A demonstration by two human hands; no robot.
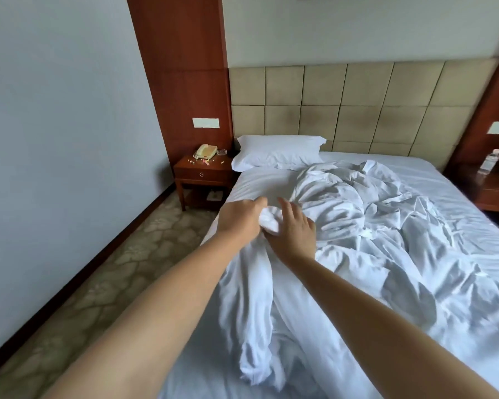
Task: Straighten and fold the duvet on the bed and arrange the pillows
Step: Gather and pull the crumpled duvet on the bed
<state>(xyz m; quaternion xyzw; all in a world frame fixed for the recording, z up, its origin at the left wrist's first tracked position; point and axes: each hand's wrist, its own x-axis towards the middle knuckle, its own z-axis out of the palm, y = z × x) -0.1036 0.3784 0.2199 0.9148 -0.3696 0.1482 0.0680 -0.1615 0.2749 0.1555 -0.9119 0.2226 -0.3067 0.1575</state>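
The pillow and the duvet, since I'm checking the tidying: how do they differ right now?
The pillow lies flat and smooth against the headboard; the duvet is crumpled mid-bed. The pillow is untouched; the left hand grips the duvet's bunched end, with the right hand on it. Both are white.

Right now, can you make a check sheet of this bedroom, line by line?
Surface: bed, white sheet bare near the headboard.
Job's things: duvet crumpled in a heap; one pillow flat at the head.
Clutter: telephone and small coloured bits on the nightstand; water bottle on the far side table.
Hands: left hand grips a bunched duvet end; right hand rests open on it.
Cables: nothing seen.
Surroundings: padded headboard, wood panel, patterned carpet.
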